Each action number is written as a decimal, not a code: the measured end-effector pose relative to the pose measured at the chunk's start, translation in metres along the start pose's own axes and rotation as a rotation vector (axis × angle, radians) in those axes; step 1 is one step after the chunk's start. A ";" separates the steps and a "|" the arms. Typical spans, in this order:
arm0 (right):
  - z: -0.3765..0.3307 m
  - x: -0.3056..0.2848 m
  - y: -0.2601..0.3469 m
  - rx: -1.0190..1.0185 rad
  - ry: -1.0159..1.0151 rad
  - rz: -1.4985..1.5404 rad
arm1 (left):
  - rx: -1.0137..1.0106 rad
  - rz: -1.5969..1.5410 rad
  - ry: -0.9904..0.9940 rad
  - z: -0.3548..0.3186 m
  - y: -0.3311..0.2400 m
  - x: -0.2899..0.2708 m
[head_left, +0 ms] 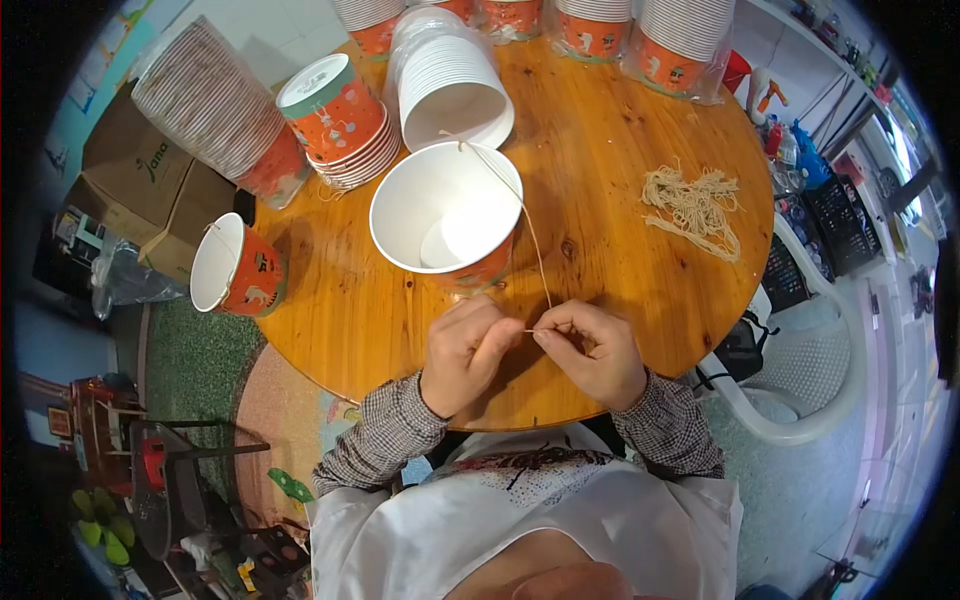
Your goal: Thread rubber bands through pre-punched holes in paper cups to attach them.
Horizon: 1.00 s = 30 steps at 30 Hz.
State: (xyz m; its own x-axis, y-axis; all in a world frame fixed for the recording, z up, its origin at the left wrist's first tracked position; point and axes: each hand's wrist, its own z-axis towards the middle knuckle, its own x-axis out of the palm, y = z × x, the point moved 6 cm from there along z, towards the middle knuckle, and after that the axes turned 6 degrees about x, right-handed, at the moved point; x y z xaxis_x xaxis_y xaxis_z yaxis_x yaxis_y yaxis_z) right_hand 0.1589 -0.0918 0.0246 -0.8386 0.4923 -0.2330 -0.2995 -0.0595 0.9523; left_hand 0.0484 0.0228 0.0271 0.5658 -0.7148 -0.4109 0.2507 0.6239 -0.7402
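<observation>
My left hand (463, 352) and my right hand (592, 352) are close together over the table's near edge, each pinching a thin beige string (536, 250). A short length of it spans the small gap between my fingertips. From there the string rises to the rim of a large white-lined paper bucket (398, 215), where a knot shows at the far side. The bucket stands upright just beyond my hands, its outside orange. At the left, a second orange paper bucket (262, 270) leans with a string across its mouth.
A tangle of beige strings (692, 205) lies on the round wooden table (620, 290) at the right. Inverted orange buckets (340, 115) and a bagged stack of buckets (455, 85) stand behind. More wrapped stacks (680, 45) line the far edge. A white plastic chair (800, 370) is at right, a cardboard box (140, 170) at left.
</observation>
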 end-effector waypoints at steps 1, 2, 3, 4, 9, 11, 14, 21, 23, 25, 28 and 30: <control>0.000 -0.001 0.000 0.000 -0.003 0.019 | 0.032 0.068 -0.022 0.002 -0.005 0.001; 0.000 -0.001 -0.001 -0.001 -0.007 0.037 | 0.064 0.137 -0.044 0.003 -0.009 0.001; 0.000 0.002 0.000 -0.002 -0.007 0.041 | 0.063 0.140 -0.042 0.004 -0.010 0.000; 0.000 0.004 -0.002 0.040 -0.022 0.062 | 0.116 0.180 -0.066 0.004 -0.015 -0.003; 0.004 0.011 -0.010 0.047 -0.065 0.046 | 0.185 0.226 -0.073 -0.003 -0.017 -0.008; 0.005 0.015 -0.013 0.011 -0.024 0.004 | 0.181 0.240 -0.045 -0.008 -0.013 -0.010; 0.005 0.012 -0.025 0.052 -0.047 0.006 | 0.352 0.465 -0.057 -0.002 -0.023 -0.040; 0.010 0.010 -0.036 0.123 -0.127 0.229 | 0.198 0.857 0.145 0.021 0.010 -0.084; 0.014 0.013 -0.023 -0.050 -0.185 0.167 | 0.192 0.774 0.150 0.018 0.012 -0.081; 0.018 0.016 -0.011 -0.113 -0.222 0.157 | 0.125 0.603 0.071 0.020 0.006 -0.071; 0.022 0.018 0.006 -0.223 -0.255 0.081 | 0.057 0.424 -0.097 0.024 -0.005 -0.058; 0.025 0.020 0.008 -0.223 -0.265 0.075 | 0.063 0.389 -0.137 0.026 -0.009 -0.052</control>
State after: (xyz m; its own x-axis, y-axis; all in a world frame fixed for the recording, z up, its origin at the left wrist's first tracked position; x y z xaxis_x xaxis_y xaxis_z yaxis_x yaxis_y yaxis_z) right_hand 0.1508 -0.0608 0.0323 -0.7238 0.6857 -0.0768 -0.3577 -0.2777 0.8916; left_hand 0.0368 0.0625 0.0687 0.7263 -0.3755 -0.5757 0.0422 0.8603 -0.5080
